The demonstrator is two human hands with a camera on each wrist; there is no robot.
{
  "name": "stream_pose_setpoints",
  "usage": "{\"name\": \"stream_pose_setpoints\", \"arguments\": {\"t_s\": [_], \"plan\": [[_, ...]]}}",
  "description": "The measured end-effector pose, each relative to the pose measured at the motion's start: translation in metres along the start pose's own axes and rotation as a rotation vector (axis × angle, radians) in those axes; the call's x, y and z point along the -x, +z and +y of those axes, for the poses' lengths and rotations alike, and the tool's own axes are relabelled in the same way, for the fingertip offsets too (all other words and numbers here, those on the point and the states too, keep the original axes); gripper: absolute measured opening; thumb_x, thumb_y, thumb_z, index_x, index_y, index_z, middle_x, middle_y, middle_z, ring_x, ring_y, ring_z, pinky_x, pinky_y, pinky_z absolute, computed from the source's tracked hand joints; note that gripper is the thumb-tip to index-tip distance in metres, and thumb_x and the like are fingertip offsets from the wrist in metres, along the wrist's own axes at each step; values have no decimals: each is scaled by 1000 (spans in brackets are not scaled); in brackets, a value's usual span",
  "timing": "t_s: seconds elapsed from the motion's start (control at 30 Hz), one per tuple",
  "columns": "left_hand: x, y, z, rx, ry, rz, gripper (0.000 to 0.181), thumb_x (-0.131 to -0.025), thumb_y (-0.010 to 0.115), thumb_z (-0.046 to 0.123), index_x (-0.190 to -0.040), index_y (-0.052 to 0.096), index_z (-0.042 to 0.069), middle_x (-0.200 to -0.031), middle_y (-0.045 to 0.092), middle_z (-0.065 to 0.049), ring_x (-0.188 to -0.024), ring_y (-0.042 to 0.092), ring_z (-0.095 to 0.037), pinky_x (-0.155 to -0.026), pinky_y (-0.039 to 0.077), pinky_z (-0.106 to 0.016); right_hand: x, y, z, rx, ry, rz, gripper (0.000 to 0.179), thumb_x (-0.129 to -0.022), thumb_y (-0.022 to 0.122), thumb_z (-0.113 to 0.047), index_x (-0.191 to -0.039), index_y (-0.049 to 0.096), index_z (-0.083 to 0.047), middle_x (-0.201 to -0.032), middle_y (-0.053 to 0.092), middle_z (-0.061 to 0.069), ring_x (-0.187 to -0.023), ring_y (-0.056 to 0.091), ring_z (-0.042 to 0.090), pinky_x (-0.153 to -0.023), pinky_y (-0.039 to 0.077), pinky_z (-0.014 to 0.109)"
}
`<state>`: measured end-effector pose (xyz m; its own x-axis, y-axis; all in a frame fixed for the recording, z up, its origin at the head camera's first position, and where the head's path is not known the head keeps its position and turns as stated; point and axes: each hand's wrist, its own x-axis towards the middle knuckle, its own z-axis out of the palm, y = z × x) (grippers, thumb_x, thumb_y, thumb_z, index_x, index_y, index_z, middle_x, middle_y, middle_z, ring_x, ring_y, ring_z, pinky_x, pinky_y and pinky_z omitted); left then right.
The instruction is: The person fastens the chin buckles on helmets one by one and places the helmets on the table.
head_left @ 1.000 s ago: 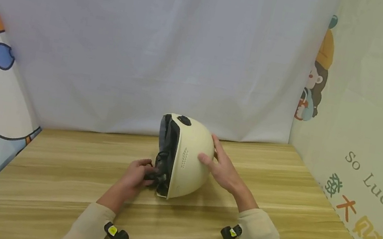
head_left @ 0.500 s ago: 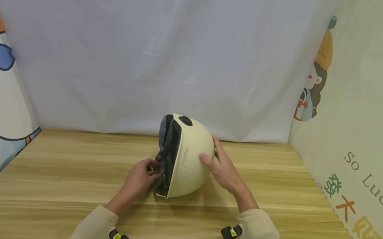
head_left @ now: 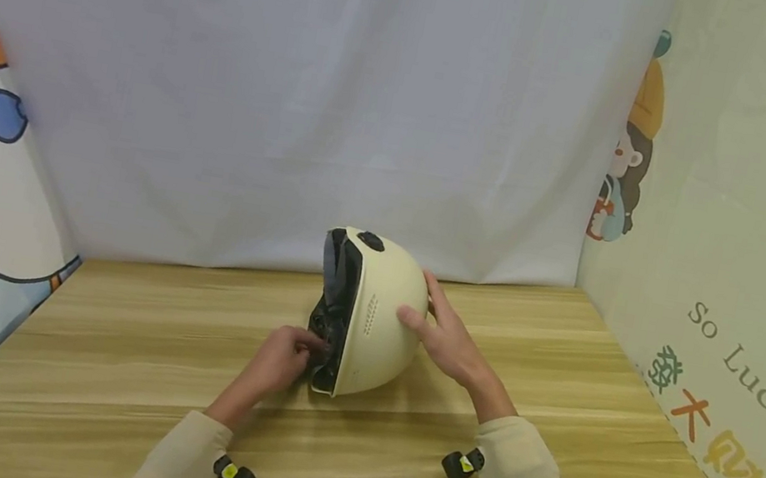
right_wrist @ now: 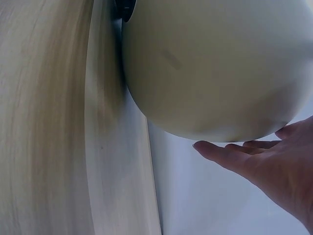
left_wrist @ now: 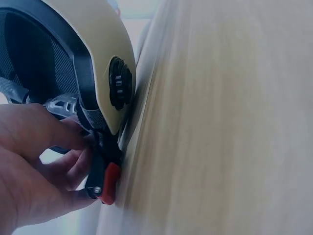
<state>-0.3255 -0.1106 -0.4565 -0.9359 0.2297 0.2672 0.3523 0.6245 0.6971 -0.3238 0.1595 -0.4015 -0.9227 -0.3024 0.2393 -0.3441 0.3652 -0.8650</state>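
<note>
A cream helmet point(head_left: 388, 320) lies on its side on the wooden table point(head_left: 126, 365), its dark opening turned left. At that opening, my left hand point(head_left: 276, 361) pinches the chin strap buckle. Seen from the left wrist, the buckle point(left_wrist: 99, 169) is black with a red tab point(left_wrist: 111, 182), hanging below the helmet rim between thumb and fingers. My right hand point(head_left: 448, 341) rests on the rounded back of the shell, fingers fairly straight and thumb apart. A round black part point(left_wrist: 120, 82) sits on the shell near the rim.
A pale curtain point(head_left: 346, 97) hangs behind the table's back edge. Printed panels stand on both sides, the right wall point(head_left: 764, 277) bearing lettering. A small black camera is strapped to each sleeve.
My left hand has moved right, closer to the helmet's opening, bringing the black strap piece in with it. My right hand and the helmet have barely moved.
</note>
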Motion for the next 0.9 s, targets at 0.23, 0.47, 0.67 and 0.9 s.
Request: {"name": "stream_pose_setpoints", "arguments": {"t_s": [0.23,0.47,0.67,0.9], "plan": [[-1,-2,-6,91,-122,136,29,-78,79,-1,-103,65,-3,-106,54,-30,-81,63,-28,-66,50,-32,0,0,0,-21,8,-6,82,-94,52,-55,-159,9,-28,-164,14,2,-147,23,36,-104,39,62],[-3,-9,-12,139,-295,-5,78,-84,76,12,-146,31,-4,-133,49,-37,-114,56,-44,-94,47,-51,0,-1,0,-41,25,-28,80,-95,52,-55,-158,7,-35,-164,11,-1,-147,24,36,-102,41,60],[-4,-11,-13,222,-299,-77,68,-87,72,9,-144,37,-5,-130,54,-36,-117,57,-44,-94,48,-50,1,-1,-3,-62,27,-38,81,-95,53,-53,-158,6,-32,-164,10,0,-147,24,36,-102,42,60],[-5,-9,-14,322,-318,-69,61,-90,68,6,-143,39,-4,-134,51,-33,-122,54,-43,-96,47,-49,3,-5,-6,28,-38,45,82,-94,54,-50,-158,17,-13,-162,17,13,-149,18,35,-113,23,63]]}}
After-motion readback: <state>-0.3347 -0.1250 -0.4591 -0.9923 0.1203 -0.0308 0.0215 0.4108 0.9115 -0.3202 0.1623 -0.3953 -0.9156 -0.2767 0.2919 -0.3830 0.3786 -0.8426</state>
